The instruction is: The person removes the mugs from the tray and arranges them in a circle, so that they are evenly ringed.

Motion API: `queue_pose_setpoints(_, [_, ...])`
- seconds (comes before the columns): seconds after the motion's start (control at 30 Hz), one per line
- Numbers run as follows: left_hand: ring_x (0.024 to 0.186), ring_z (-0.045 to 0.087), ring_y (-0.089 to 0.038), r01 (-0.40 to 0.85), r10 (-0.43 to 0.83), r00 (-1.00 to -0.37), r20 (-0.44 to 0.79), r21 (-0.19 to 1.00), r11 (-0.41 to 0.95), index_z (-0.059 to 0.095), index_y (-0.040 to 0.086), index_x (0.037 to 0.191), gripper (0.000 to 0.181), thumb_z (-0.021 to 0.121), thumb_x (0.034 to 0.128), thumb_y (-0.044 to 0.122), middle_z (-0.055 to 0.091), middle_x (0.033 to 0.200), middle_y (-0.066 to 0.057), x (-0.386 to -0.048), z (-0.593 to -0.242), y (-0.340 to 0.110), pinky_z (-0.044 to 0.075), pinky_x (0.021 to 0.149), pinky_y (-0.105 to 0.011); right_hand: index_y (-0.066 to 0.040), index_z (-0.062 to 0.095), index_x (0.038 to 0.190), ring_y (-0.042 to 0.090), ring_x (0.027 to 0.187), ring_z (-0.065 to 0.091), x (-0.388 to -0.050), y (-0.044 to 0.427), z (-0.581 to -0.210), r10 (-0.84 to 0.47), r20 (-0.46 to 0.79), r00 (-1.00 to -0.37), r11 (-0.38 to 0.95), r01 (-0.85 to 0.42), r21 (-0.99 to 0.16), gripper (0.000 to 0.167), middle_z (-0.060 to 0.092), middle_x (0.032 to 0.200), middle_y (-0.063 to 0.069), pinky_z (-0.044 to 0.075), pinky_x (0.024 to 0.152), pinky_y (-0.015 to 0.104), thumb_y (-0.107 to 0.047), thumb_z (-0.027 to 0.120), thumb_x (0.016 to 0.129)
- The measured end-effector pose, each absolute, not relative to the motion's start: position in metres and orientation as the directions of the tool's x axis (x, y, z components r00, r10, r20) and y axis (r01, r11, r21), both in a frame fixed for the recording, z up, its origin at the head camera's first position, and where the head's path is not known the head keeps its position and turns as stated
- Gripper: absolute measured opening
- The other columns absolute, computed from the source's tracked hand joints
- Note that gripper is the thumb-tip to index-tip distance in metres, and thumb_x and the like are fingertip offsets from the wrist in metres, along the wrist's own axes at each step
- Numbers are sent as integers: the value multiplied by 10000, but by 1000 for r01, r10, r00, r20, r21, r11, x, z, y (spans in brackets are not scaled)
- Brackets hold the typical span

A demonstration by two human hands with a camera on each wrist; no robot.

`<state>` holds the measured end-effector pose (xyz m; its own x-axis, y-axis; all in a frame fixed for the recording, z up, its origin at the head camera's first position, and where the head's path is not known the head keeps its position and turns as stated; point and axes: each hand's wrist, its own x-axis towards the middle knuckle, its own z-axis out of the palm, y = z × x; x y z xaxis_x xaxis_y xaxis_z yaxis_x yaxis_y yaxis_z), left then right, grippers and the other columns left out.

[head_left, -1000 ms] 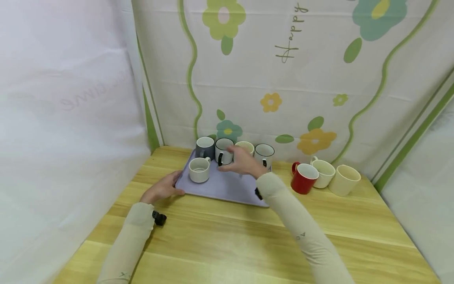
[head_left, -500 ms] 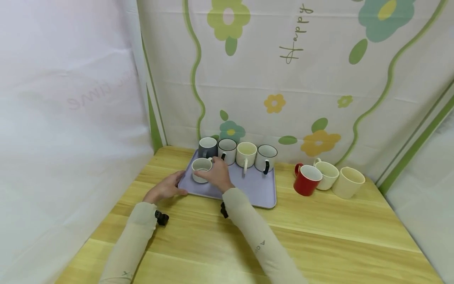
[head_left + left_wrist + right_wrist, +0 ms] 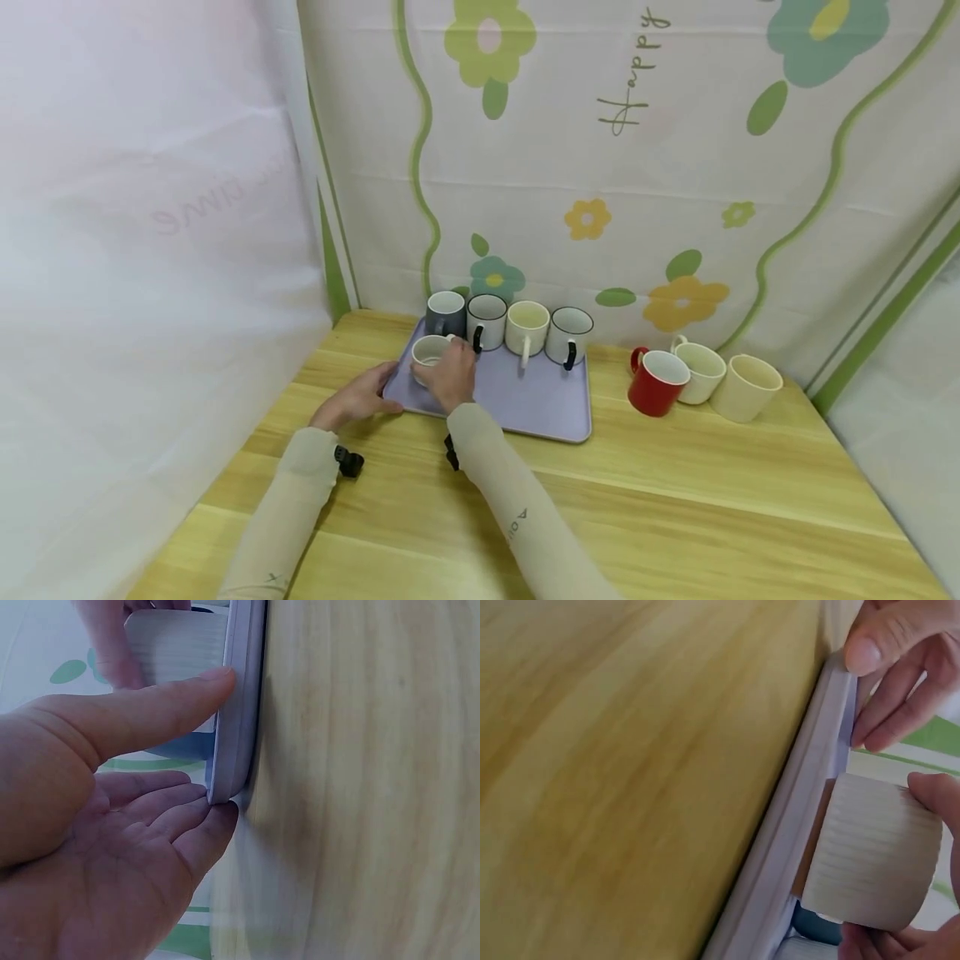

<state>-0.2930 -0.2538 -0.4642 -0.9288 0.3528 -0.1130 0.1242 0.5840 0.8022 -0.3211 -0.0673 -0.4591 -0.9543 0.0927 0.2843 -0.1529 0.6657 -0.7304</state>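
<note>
My right hand (image 3: 452, 373) grips a short off-white ribbed mug (image 3: 874, 851), thumb on one side and fingers on the other. The mug is upright at the left part of a lilac tray (image 3: 532, 408); a brownish strip shows under its base in the right wrist view. At the tray's front left corner is my left hand (image 3: 360, 397), its thumb on the front rim and its straight fingers touching the side edge (image 3: 238, 750). Behind, a row on the tray holds a dark grey mug (image 3: 444, 323), two black-rimmed white mugs (image 3: 486, 333) and a cream mug (image 3: 525, 340).
Right of the tray, a red mug (image 3: 652, 396), a cream mug (image 3: 701, 385) and a pale yellow mug (image 3: 742, 400) stand close together on the wooden table (image 3: 675, 517). A flowered curtain (image 3: 525, 183) rises just behind the tray.
My right hand has moved left and down from the back row to the short ribbed mug and taken hold of it. The left hand stays at the tray's corner.
</note>
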Motion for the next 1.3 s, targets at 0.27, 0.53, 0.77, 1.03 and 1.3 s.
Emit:
queue_pose_setpoints(0.27, [1614,174,-478,107,336,-933,-128,793,600,125,-101,1651,908,724,984,44,136,1735,-313,-293,-463,-255,230,1322,-591,61,654,1334,329,1070,671,-324,-43,-455,-26,318,-948,557,-278,-782,775,711,1218,205,617,865,408,-324,945,727])
queue_pose_setpoints(0.53, [1623,145,-469,78,322,-934,-154,792,606,119,-66,1666,930,735,985,80,114,1745,-296,-291,-464,-261,211,1329,-585,-56,678,1321,301,1024,706,-313,4,-444,-296,292,-910,472,-404,-783,699,741,1169,120,603,828,366,-339,942,740])
queue_pose_setpoints(0.77, [1624,137,-470,65,310,-937,-158,796,602,109,-76,1663,923,725,993,76,102,1746,-299,-290,-464,-263,200,1330,-592,-158,704,1258,237,1040,704,-285,60,-429,-406,274,-872,469,-457,-756,656,745,1147,46,596,869,338,-305,983,683])
queue_pose_setpoints(1.03, [1639,136,-426,44,305,-934,-185,788,614,107,-22,1682,924,721,1009,133,103,1765,-244,-291,-466,-255,188,1342,-564,-150,699,1283,215,1069,709,-226,166,-422,-463,249,-850,522,-489,-698,691,736,1192,14,615,925,372,-302,993,677])
queue_pose_setpoints(1.3, [1633,93,-465,65,337,-925,-173,804,591,88,-52,1673,934,721,1007,120,57,1759,-278,-292,-465,-255,169,1336,-593,-163,706,1262,149,1020,705,-170,282,-417,-342,210,-916,696,-397,-599,714,757,1144,-17,580,838,231,-330,1024,645])
